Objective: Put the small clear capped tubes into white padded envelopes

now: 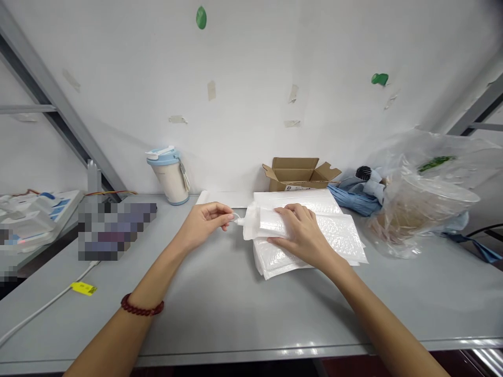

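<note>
My left hand (210, 222) is closed in a pinch on a thin white cord (237, 215). That cord leads to a small white end piece at the left edge of a bubble mailer (271, 222). Over this mailer my right hand (299, 230) is closed, thumb on the near side and fingers across the top. The mailer looks folded or rolled, and whatever lies inside is hidden. Beneath it, more white bubble mailers (288, 266) lie in a loose stack on the grey table (220, 314).
Behind the stack stands an open cardboard box (294, 175). A cream tumbler with a blue lid (168, 178) is at the back left. To the right are a blue folded umbrella (357, 199) and a plastic-wrapped tub (424, 209). A white cable (51, 303) crosses the left side.
</note>
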The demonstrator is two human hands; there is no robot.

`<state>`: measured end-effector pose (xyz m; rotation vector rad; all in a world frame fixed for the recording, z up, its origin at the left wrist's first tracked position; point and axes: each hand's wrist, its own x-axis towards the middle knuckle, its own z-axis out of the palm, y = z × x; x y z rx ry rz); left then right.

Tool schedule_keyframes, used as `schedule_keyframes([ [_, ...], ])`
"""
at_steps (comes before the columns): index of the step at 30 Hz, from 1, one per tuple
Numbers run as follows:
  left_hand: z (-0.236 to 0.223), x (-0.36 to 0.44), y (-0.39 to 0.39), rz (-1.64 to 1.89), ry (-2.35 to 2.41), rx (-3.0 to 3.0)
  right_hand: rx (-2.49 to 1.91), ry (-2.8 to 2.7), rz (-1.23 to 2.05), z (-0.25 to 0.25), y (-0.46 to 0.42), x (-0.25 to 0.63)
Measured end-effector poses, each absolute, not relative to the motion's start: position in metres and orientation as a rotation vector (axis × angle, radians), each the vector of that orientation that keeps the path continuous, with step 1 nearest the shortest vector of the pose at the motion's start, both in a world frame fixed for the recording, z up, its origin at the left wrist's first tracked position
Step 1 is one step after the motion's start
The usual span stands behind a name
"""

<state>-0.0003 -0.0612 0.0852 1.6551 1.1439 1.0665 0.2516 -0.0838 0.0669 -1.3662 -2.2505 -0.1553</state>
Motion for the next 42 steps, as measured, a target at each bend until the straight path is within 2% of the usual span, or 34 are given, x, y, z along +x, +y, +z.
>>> schedule_keyframes([
  [17, 0.092, 0.015, -0.077, 0.988, 0.998, 1.773, -1.272, -2.249, -0.151, 0.072, -0.086, 0.252],
  [27, 0.07, 0.038, -0.082, 0.914, 0.829, 1.639, -1.224, -2.325, -0.191, 0.067, -0.091, 0.246],
  [29, 0.074, 0.035, -0.082, 1.032, 0.876, 1.636, -1.21, -2.308, -0.208, 0.068, -0.09, 0.247],
  [33, 0.087, 0.019, -0.078, 1.556, 1.028, 1.507, -1.197, -2.26, -0.207, 0.071, -0.089, 0.25],
  [35, 0.09, 0.012, -0.075, 1.64, 1.074, 1.466, -1.202, -2.241, -0.187, 0.072, -0.089, 0.252],
  [38, 0.088, 0.009, -0.07, 1.471, 1.211, 1.491, -1.202, -2.229, -0.172, 0.072, -0.089, 0.253],
  [42, 0.084, 0.011, -0.069, 0.977, 1.201, 1.523, -1.196, -2.203, -0.187, 0.07, -0.088, 0.253],
])
